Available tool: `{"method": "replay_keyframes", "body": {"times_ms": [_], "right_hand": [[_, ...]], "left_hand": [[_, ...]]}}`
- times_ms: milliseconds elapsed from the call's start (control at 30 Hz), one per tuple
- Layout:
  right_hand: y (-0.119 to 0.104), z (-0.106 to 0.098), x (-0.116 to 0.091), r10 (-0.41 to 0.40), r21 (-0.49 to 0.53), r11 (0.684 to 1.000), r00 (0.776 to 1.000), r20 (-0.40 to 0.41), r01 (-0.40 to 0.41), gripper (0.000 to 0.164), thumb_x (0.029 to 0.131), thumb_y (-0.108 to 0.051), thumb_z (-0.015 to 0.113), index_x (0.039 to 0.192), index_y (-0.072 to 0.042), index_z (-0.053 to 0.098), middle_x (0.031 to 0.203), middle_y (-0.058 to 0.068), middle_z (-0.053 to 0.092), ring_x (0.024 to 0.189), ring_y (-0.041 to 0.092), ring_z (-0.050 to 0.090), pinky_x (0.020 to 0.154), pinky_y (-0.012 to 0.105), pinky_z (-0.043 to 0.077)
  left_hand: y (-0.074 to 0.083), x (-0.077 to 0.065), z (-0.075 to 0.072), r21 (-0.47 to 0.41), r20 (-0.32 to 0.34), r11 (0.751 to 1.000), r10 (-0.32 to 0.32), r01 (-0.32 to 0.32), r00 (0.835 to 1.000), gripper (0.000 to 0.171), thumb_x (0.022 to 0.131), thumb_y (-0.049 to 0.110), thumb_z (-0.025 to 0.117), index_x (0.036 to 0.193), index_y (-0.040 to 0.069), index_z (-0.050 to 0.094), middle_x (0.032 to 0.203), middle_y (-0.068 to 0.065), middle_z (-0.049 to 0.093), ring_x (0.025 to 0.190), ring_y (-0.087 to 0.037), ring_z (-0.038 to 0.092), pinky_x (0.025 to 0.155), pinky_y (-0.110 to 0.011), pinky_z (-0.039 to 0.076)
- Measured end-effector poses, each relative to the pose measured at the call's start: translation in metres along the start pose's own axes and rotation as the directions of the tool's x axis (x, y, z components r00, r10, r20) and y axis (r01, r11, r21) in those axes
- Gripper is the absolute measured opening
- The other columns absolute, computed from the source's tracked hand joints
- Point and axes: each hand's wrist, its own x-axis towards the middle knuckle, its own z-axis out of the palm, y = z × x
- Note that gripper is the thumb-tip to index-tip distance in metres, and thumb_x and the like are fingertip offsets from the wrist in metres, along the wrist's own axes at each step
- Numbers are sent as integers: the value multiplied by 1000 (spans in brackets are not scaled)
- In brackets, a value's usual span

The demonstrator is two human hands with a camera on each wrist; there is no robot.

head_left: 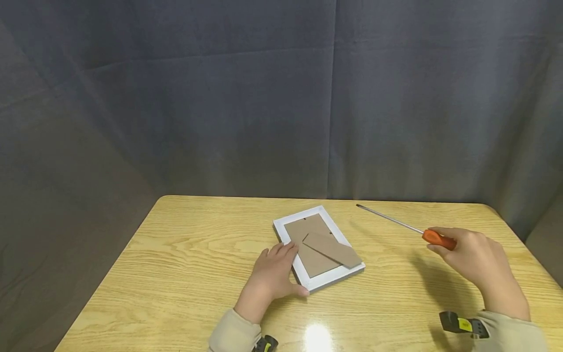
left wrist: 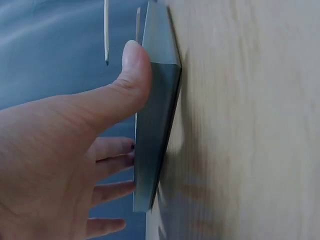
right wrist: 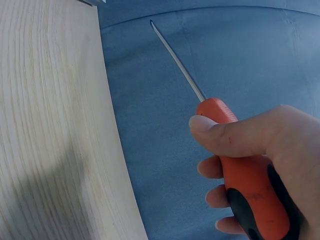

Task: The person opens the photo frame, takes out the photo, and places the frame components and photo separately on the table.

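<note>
A white picture frame lies back side up on the table, its brown backing board showing. A brown easel stand slants across that backing toward the lower right corner. My left hand rests along the frame's left edge, with the thumb at the near corner. In the left wrist view, the fingers of the left hand are mostly straight beside the frame's side. Raised over the table at the right, my right hand grips the orange and black handle of a screwdriver. Its long metal shaft points left and away, apart from the frame.
The wooden table has rounded far corners. Behind it hangs a dark grey curtain, which also runs along the left and right sides. Dark straps with yellow patches sit at both wrists, over light sleeves.
</note>
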Motion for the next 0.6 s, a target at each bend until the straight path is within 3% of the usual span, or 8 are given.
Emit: {"method": "replay_keyframes", "body": {"times_ms": [233, 433, 600], "right_hand": [[-1, 0, -1, -2, 2, 1000, 1000, -2, 2, 39, 78, -26, 82, 113, -9, 74, 78, 8, 69, 59, 18, 49, 47, 32, 32], [-1, 1, -1, -12, -4, 1000, 1000, 3, 12, 39, 78, -26, 82, 112, -10, 75, 77, 6, 68, 60, 18, 49, 47, 31, 32], [-2, 1, 0, -16, -9, 1000, 1000, -3, 16, 39, 77, -26, 82, 112, -9, 75, 77, 7, 69, 59, 17, 49, 46, 31, 31]], "left_hand": [[13, -3, 4, 118, -42, 993, -27, 32, 999, 109, 65, 69, 80, 144, 4, 45, 145, -11, 47, 136, -29, 41, 111, -52, 33], [19, -3, 8, 237, -76, 970, -42, 58, 996, 112, 62, 80, 72, 139, 3, 46, 138, -11, 49, 135, -28, 39, 115, -49, 29], [15, -1, 10, 205, -65, 978, -19, 32, 998, 112, 64, 78, 73, 141, 2, 44, 141, -13, 45, 137, -30, 36, 115, -50, 28]]}}
